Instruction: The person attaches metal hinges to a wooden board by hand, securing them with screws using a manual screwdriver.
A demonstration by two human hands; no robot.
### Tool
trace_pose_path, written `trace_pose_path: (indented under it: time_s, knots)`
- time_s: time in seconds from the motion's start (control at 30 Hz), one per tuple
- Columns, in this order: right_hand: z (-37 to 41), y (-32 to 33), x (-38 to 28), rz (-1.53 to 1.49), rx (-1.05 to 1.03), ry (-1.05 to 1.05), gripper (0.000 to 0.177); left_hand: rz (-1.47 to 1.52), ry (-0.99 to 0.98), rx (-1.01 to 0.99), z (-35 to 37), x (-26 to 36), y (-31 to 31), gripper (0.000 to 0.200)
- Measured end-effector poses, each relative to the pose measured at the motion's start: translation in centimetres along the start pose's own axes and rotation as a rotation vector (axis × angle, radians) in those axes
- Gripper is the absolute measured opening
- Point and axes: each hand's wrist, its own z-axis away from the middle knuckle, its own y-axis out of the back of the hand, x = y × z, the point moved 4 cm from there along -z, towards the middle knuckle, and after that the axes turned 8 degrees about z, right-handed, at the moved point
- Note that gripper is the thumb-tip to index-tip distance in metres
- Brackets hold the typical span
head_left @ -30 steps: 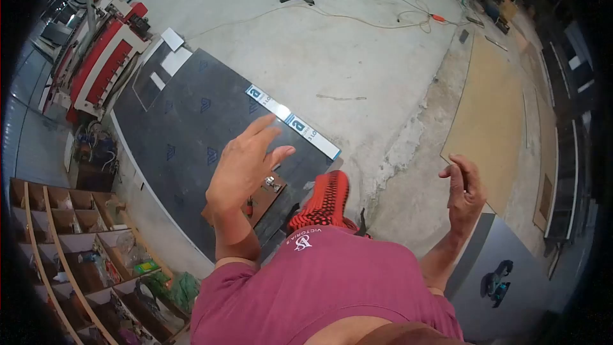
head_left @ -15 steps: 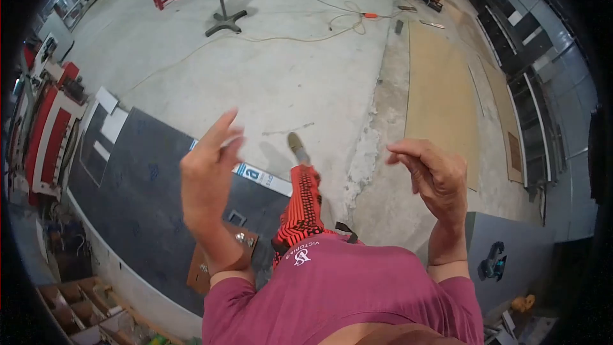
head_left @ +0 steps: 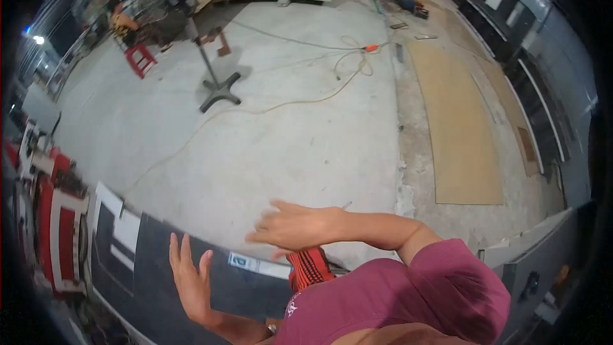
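Note:
My left hand point(head_left: 192, 276) is raised above the dark sheet-topped table point(head_left: 163, 243), its fingers stretched up and apart and nothing in it. Reaching across in front of my body, my right hand point(head_left: 290, 225) hovers over the table's far edge, a little blurred, with fingers extended and holding nothing. Between and below the hands lies a white strip with blue print point(head_left: 258, 264) along that edge. My red patterned trousers point(head_left: 310, 268) show partly behind the right forearm.
A pedestal fan point(head_left: 220, 91) stands on the concrete floor, near a person point(head_left: 121, 24) by a red stool point(head_left: 140, 59). A cable point(head_left: 274, 110) with an orange connector crosses the floor. At right lies a long tan board point(head_left: 456, 128); red-and-white machinery point(head_left: 60, 236) stands at left.
My right hand has swung left across my body, and its fingers have straightened. My left hand has lowered and its fingers have spread. The view has tilted up, showing more floor and the fan.

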Motion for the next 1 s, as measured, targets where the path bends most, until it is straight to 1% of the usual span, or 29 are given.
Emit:
trace_pose_path:
  time_s: [0.03, 0.07, 0.1, 0.17, 0.2, 0.23, 0.27, 0.3, 0.37, 0.4, 0.43, 0.47, 0.5, 0.53, 0.57, 0.6, 0.63, 0.67, 0.7, 0.73, 0.77, 0.83, 0.87, 0.93, 0.97, 1.0]
  knots:
    - [-0.1, 1.5, 2.4, 0.007, 0.0, -0.036, 0.051, 0.06, 0.003, -0.041, -3.2, 1.0, 0.2, 0.05]
    - [0.7, 3.2, 4.8, -0.152, 0.053, -0.114, 0.049, 0.058, -0.043, -0.065, -6.3, 2.1, 0.3, 0.055]
    - [1.8, 4.8, 6.9, -0.31, 0.119, -0.192, 0.048, 0.067, -0.082, -0.079, -9.3, 3.0, 0.2, 0.055]
    - [5.7, 8.2, 11.9, -0.08, 0.347, -0.618, 0.045, 0.208, -0.174, -0.016, -14.7, 4.8, 0.3, 0.06]
    - [8.0, 9.9, 13.6, -0.041, 0.383, -0.787, 0.042, 0.217, -0.211, -0.03, -16.9, 6.0, 0.2, 0.06]
    - [10.3, 11.5, 14.6, -0.002, 0.415, -0.949, 0.039, 0.345, -0.209, -0.064, -18.5, 7.1, 0.2, 0.063]
    - [12.0, 13.0, 14.5, -0.03, 0.596, -1.02, 0.035, 0.469, -0.199, -0.098, -19.9, 7.9, 0.2, 0.066]
    - [13.4, 14.3, 14.3, -0.059, 0.777, -1.081, 0.032, 0.471, -0.218, -0.106, -21.1, 8.2, 0.0, 0.066]
    - [15.3, 16.3, 13.4, -0.043, 0.962, -1.218, 0.025, 0.459, -0.288, -0.271, -22.5, 8.6, -1.0, 0.068]
    - [15.3, 16.8, 13.2, -0.052, 0.969, -1.223, 0.025, 0.462, -0.28, -0.326, -22.8, 9.1, -0.9, 0.059]
    - [15.5, 17.5, 13.0, 0.012, 1.11, -1.235, 0.023, 0.451, -0.282, -0.325, -23.3, 9.2, -0.5, 0.059]
    - [15.7, 18.0, 12.9, 0.077, 1.25, -1.242, 0.022, 0.387, -0.198, -0.377, -23.5, 8.9, -0.5, 0.057]
    - [15.2, 18.4, 13.4, 0.068, 1.255, -1.236, 0.022, 0.324, -0.111, -0.426, -23.8, 8.6, -0.6, 0.054]
    - [14.8, 19.1, 13.8, 0.138, 1.394, -1.173, 0.024, 0.317, -0.107, -0.419, -24.1, 8.5, -0.5, 0.054]
    - [14.3, 19.6, 14.3, 0.207, 1.529, -1.104, 0.026, 0.279, -0.119, -0.342, -24.4, 8.4, -0.1, 0.05]
    - [13.7, 20.0, 15.3, 0.144, 1.572, -1.012, 0.03, 0.24, -0.126, -0.267, -24.7, 8.4, 0.2, 0.047]
    - [12.9, 20.3, 16.3, 0.077, 1.609, -0.92, 0.034, 0.232, -0.11, -0.265, -25.1, 8.3, 0.1, 0.047]
    - [11.4, 21.2, 16.9, 0.021, 1.525, -0.845, 0.047, 0.227, -0.197, -0.248, -25.5, 8.3, 0.0, 0.044]
    - [9.8, 21.7, 17.6, 0.042, 1.422, -0.745, 0.055, 0.218, -0.275, -0.231, -25.3, 8.5, -0.1, 0.042]
    - [8.2, 22.2, 18.1, 0.019, 1.262, -0.634, 0.057, 0.273, -0.223, -0.208, -25.2, 9.2, -0.2, 0.035]
    - [7.6, 21.9, 19.1, -0.023, 1.245, -0.612, 0.057, 0.256, -0.18, -0.202, -25.1, 9.8, -0.2, 0.035]
    - [5.3, 20.8, 20.3, 0.153, 0.683, -0.338, 0.055, 0.212, -0.3, -0.205, -25.4, 12.2, -0.2, 0.032]
    - [6.1, 21.1, 21.4, 0.15, 0.69, -0.329, 0.055, 0.223, -0.284, -0.217, -25.6, 13.3, -0.4, 0.03]
    - [8.0, 18.5, 24.0, -0.233, 0.175, -0.531, 0.053, 0.193, -0.29, -0.239, -26.6, 15.3, -1.4, 0.029]
    - [9.4, 17.9, 25.0, -0.262, 0.193, -0.542, 0.053, 0.179, -0.296, -0.251, -27.3, 16.3, -2.0, 0.029]
    - [11.3, 17.9, 26.4, -0.154, 0.389, -0.577, 0.051, 0.158, -0.306, -0.274, -28.2, 17.4, -2.7, 0.029]
